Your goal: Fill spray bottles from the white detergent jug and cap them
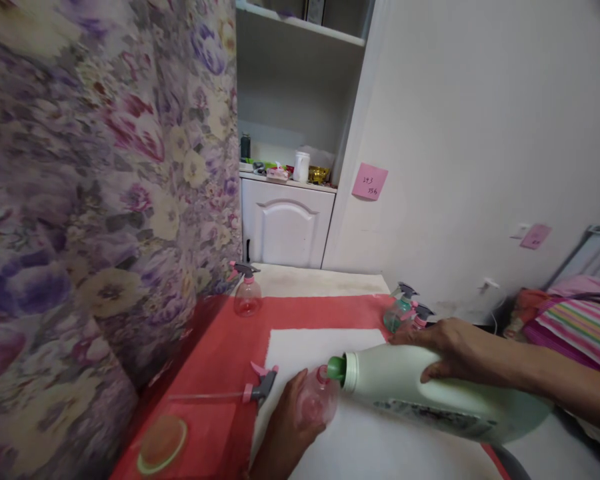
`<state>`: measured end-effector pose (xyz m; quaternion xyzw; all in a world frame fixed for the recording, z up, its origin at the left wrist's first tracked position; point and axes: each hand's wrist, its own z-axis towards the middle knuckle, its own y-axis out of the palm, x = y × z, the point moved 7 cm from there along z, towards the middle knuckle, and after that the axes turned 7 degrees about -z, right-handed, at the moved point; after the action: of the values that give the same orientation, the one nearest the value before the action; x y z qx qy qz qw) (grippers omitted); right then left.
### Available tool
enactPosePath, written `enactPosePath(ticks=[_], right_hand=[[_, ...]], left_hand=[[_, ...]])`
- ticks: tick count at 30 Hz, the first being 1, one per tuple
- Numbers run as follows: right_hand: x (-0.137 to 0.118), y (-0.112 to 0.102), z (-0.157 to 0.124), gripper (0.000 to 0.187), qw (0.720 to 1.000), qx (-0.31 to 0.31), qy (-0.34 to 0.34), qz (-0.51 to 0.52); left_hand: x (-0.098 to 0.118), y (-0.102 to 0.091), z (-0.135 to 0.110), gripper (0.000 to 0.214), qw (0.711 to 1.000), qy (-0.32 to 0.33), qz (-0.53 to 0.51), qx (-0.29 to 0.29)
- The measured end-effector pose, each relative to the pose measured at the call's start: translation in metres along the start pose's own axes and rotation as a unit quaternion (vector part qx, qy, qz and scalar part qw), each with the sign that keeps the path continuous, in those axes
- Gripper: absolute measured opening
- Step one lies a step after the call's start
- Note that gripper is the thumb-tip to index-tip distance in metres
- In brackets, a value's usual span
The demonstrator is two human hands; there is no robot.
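Observation:
My left hand (291,427) is wrapped round a clear pink spray bottle body (319,403) whose top is off. In my right hand (450,347) is a large pale green jug (395,373), tipped on its side. Its green spout (337,369) meets the pink bottle's mouth; whether liquid is flowing I cannot tell. Left of my left hand lies a grey and pink spray head (261,387) with its long tube. Closer to me is a round greenish cap (163,443) on the red cloth. Part of the jug is hidden behind my right hand.
A pink spray bottle (248,297) stands at the back left. A green spray bottle (396,313) and another pink one (420,319) stand at the back right. White paper (300,343) lies over the red cloth (215,353). A floral curtain (105,200) hangs close on the left.

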<state>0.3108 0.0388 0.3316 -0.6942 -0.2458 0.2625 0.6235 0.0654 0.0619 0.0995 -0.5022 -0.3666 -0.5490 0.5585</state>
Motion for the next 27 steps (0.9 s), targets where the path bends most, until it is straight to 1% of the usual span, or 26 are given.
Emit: enactPosePath(ticks=[6,8,10,12,15,18,20,22,25,27], right_hand=[[-0.002,-0.002,0.000,0.052,1.000,0.000,-0.001,0.007],[-0.003,-0.003,0.001,0.051,1.000,0.002,-0.003,0.015],[-0.004,-0.004,0.002,0.051,1.000,0.004,-0.011,0.023],[-0.005,-0.005,0.002,0.051,1.000,0.006,-0.017,0.026],[-0.004,-0.005,0.003,0.050,1.000,0.006,-0.017,0.025],[-0.003,-0.005,0.003,0.050,1.000,0.003,-0.014,0.023],[-0.003,-0.006,0.003,0.051,1.000,0.002,-0.015,0.023],[-0.004,-0.007,0.002,0.052,1.000,0.001,-0.014,0.019],[-0.004,-0.007,0.002,0.054,1.000,-0.010,-0.006,0.009],[-0.004,-0.007,0.003,0.054,1.000,-0.019,-0.004,0.004]], left_hand=[[0.000,-0.007,0.003,0.077,0.999,0.023,0.038,0.019],[0.004,-0.012,0.006,0.073,0.997,0.035,0.056,0.028],[0.013,-0.015,0.010,0.065,0.997,0.046,0.051,0.027],[0.025,-0.015,0.016,0.057,0.999,0.045,0.023,0.006],[0.045,-0.010,0.023,0.044,0.998,0.031,-0.030,-0.036],[0.058,-0.005,0.028,0.037,0.996,0.030,-0.070,-0.053],[0.060,-0.001,0.030,0.032,0.993,0.027,-0.091,-0.068],[0.057,0.004,0.032,0.028,0.990,0.017,-0.117,-0.082],[0.050,0.007,0.033,0.026,0.983,0.001,-0.163,-0.083],[0.046,0.008,0.034,0.026,0.981,-0.004,-0.175,-0.078]])
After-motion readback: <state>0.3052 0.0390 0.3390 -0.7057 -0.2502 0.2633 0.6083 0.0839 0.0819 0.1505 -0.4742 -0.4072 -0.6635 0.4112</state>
